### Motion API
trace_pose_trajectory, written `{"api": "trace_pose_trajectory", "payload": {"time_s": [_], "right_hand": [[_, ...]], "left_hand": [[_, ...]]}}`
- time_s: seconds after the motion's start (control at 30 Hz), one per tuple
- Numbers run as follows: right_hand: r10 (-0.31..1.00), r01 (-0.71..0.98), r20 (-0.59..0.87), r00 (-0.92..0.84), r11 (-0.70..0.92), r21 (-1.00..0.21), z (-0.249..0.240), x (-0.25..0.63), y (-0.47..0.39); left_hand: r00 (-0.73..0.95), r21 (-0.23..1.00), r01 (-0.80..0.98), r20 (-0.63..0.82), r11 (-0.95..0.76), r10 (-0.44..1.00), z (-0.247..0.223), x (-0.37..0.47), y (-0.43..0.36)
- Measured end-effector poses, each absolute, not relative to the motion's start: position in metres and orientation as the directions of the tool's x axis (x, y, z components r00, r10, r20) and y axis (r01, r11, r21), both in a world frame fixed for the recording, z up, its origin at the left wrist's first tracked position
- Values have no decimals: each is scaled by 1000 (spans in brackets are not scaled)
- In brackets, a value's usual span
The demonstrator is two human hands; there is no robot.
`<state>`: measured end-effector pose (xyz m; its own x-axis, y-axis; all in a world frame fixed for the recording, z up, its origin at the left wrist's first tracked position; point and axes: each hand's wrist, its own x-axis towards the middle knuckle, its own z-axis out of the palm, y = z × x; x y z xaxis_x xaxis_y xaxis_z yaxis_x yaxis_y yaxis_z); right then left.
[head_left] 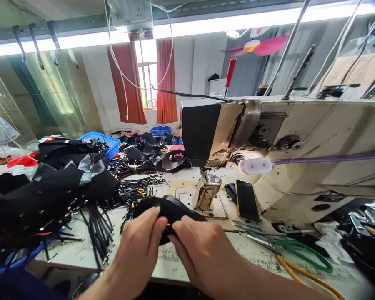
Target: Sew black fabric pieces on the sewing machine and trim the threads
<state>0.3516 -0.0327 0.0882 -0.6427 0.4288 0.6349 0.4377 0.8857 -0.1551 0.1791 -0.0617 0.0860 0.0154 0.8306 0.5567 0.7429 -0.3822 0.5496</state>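
Both hands meet over a black fabric piece (175,208) at the table's front, just left of a sewing machine's metal post (208,193). My left hand (140,243) is closed, its thumb and fingers pressed on the piece's near edge. Close beside it, my right hand (203,250) pinches the same edge with curled fingers. A small yellow bit shows between the two hands. The fingertips are partly hidden by the fabric and the hands themselves.
Heaped black pieces (78,183) and cords (101,233) lie left. Right of the post are a phone (248,201), green-handled scissors (303,253) and an orange-handled tool (295,271). The machine head (203,129) overhangs the table (171,266). Blue baskets (111,143) stand behind.
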Motion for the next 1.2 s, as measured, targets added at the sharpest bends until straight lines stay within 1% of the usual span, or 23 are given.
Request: {"api": "trace_pose_trajectory", "payload": {"time_s": [0.03, 0.1, 0.17, 0.23, 0.3, 0.33, 0.4, 0.47, 0.53, 0.57, 0.67, 0.73, 0.87, 0.97, 1.0, 1.03, 1.07, 1.1, 1.13, 1.17, 1.2], "right_hand": [[382, 471, 637, -669, 882, -34, 98, 353, -30], [346, 549, 629, -697, 821, 156, 116, 353, -21], [320, 558, 588, -743, 781, 280, 128, 353, -8], [285, 479, 482, -829, 806, 347, 133, 353, 6], [270, 412, 381, -884, 834, 367, 132, 355, 17], [285, 418, 359, -889, 827, 377, 131, 356, 21], [314, 454, 358, -879, 779, 433, 129, 358, 25], [303, 454, 352, -886, 720, 525, 133, 360, 28], [268, 383, 277, -923, 718, 581, 141, 361, 31], [252, 339, 228, -941, 735, 587, 146, 362, 32], [219, 233, 91, -971, 812, 535, 156, 368, 32], [169, 178, 65, -984, 848, 498, 154, 373, 24], [84, 127, 111, -990, 871, 474, 135, 384, -8], [72, 107, 93, -993, 886, 452, 108, 393, -30], [85, 124, 106, -991, 883, 452, 97, 396, -34], [93, 149, 148, -985, 889, 433, 85, 399, -36], [145, 237, 251, -957, 891, 387, 72, 402, -35], [232, 345, 367, -901, 895, 283, 59, 406, -34], [391, 487, 454, -801, 866, 113, 45, 409, -31], [558, 594, 496, -665, 798, -101, 33, 412, -29], [698, 621, 469, -542, 708, -336, 21, 414, -27]], "left_hand": [[23, 562, 750, 506, -350, 862, 105, 178, -56], [90, 574, 762, 364, -299, 927, 134, 178, -43], [169, 604, 749, 223, -273, 960, 147, 179, -28], [224, 643, 718, 149, -267, 963, 146, 181, -13], [240, 671, 689, 145, -274, 960, 138, 182, 1], [238, 681, 678, 152, -276, 959, 135, 182, 7], [221, 692, 665, 177, -281, 959, 131, 184, 15], [198, 687, 666, 212, -290, 957, 133, 186, 22], [180, 669, 679, 247, -302, 952, 138, 187, 26], [175, 657, 689, 261, -307, 949, 141, 187, 29], [162, 619, 721, 287, -312, 944, 146, 185, 34], [158, 602, 735, 295, -312, 942, 146, 183, 35], [221, 578, 741, 273, -343, 936, 137, 183, 36], [230, 573, 743, 267, -346, 936, 132, 183, 37], [222, 575, 742, 274, -345, 936, 132, 182, 38], [210, 576, 741, 289, -345, 934, 134, 181, 39], [190, 578, 739, 313, -345, 931, 137, 179, 39], [154, 581, 739, 349, -343, 924, 141, 178, 38], [103, 584, 739, 393, -334, 914, 146, 176, 35], [43, 589, 741, 438, -323, 898, 150, 175, 31], [-30, 600, 739, 483, -306, 875, 153, 174, 26]]}}
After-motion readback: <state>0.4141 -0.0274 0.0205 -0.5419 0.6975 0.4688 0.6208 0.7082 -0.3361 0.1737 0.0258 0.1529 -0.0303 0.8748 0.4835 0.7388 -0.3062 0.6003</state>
